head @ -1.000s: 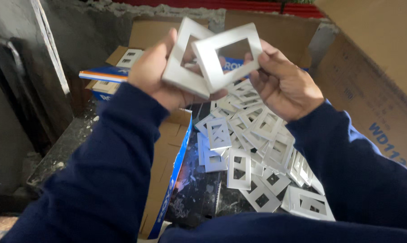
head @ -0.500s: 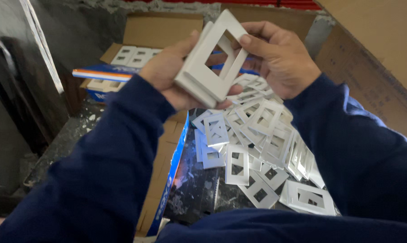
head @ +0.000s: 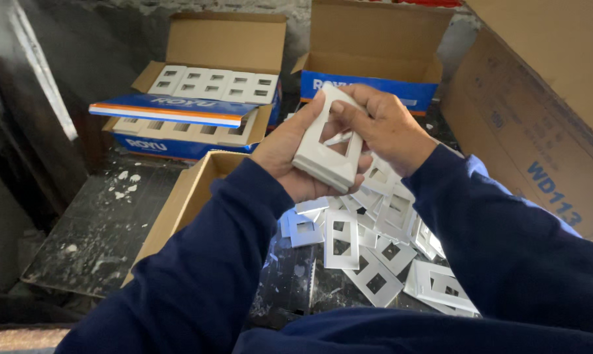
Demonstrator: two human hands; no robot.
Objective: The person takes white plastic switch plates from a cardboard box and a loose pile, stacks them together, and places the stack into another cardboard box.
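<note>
My left hand (head: 285, 154) cups a small stack of white plastic switch-plate frames (head: 327, 151) from below. My right hand (head: 383, 126) pinches the top edge of the same stack, fingers over its upper corner. The stack is held upright above a loose pile of white frames (head: 368, 242) spread on the dark surface. Both arms wear dark blue sleeves.
An open blue-and-tan carton (head: 201, 105) with rows of white frames sits at the back left. A second open carton (head: 368, 62) stands behind my hands. A tan box (head: 178, 203) lies under my left arm. A large cardboard carton (head: 546, 124) fills the right side.
Two separate frames held apart a second ago are now pressed together into one stack. Both hands have dropped lower and the view has tilted, showing the cartons behind.
</note>
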